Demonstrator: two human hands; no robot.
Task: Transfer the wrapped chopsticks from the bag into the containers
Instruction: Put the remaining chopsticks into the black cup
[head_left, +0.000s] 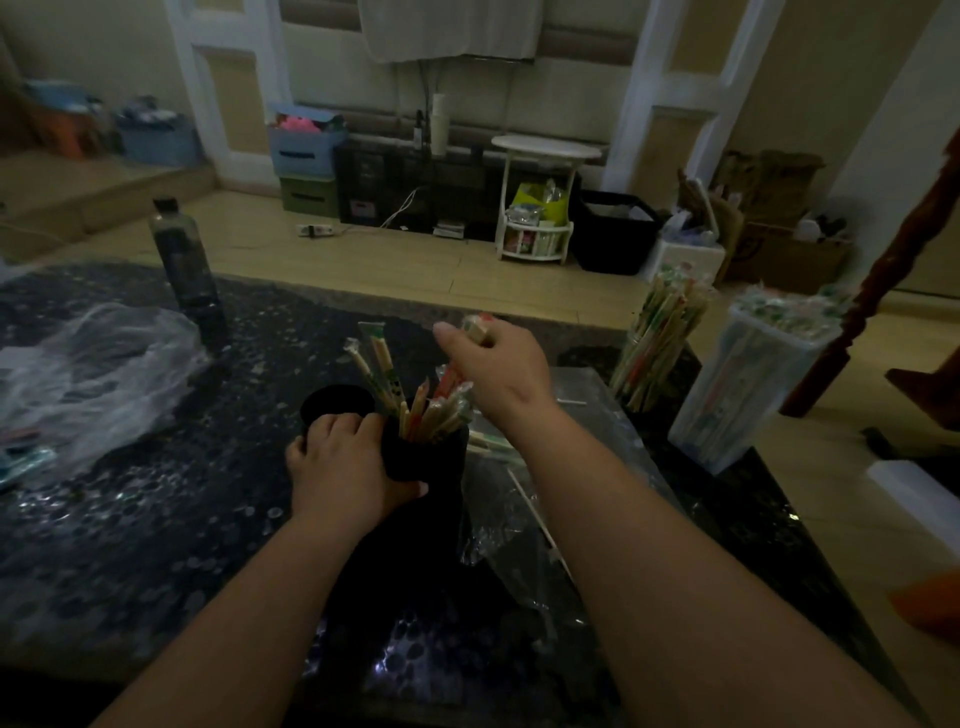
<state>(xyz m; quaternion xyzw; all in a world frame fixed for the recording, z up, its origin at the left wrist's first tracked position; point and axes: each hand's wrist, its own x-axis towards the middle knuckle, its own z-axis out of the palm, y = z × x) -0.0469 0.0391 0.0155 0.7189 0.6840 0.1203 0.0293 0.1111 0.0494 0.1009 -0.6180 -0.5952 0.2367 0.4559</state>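
While the black container (427, 460) is gripped by the left hand (343, 467), which is wrapped round its left side with the thumb laid across its front, a small bunch of wrapped chopsticks (479, 328) is pinched in the curled fingers of the right hand (493, 371). That bunch is held above and just behind the standing chopsticks (422, 410) already fanned out of the container, which sits about the middle of the desk (156, 519).

The step is judged to be the lowering of the bunch into the container. It would be done well if the bunch were turned upright, aimed at the gap on the right of the fan, and released only once the tips are inside the rim. The leaning pairs at the left may be knocked out otherwise, so the steadying grip should be kept.

A second black container (335, 402) stands touching the first at its left; its contents cannot be told. A clear bag (511, 525) lies flat beside the container toward the right edge, with a few wrapped pairs seen on it. Near the far right corner a filled jar (655, 353) and a clear tub (753, 395) are seen, both packed. Crumpled plastic (98, 364) lies by the left edge, and a dark bottle (184, 260) stands near the far edge.
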